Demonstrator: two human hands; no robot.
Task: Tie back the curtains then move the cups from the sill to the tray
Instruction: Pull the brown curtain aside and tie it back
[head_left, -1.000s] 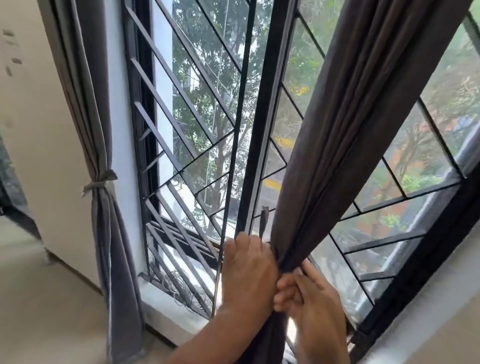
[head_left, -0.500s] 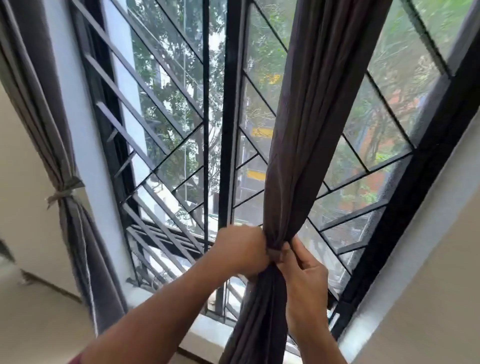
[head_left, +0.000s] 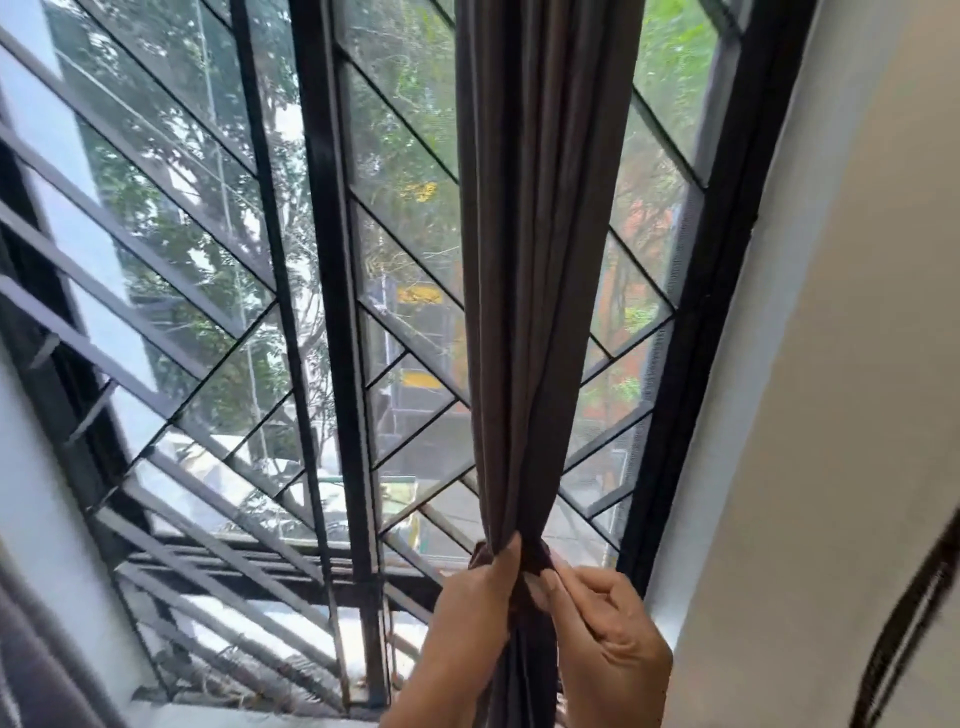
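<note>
A dark grey curtain hangs down the middle of the window, gathered into a narrow bunch at its lower part. My left hand grips the bunch from the left with its fingers wrapped around the fabric. My right hand pinches a dark strip of tie fabric against the bunch from the right. The sill shows only as a pale sliver at the bottom. No cups or tray are in view.
Black window frames and a diagonal metal grille stand right behind the curtain. A cream wall fills the right side, with a dark cord at the far right. The other curtain's edge shows at the bottom left.
The view has swung right and closer, so the tied left curtain is almost out of sight. Both hands stay on the gathered curtain; the right hand now pinches the tie with its fingertips.
</note>
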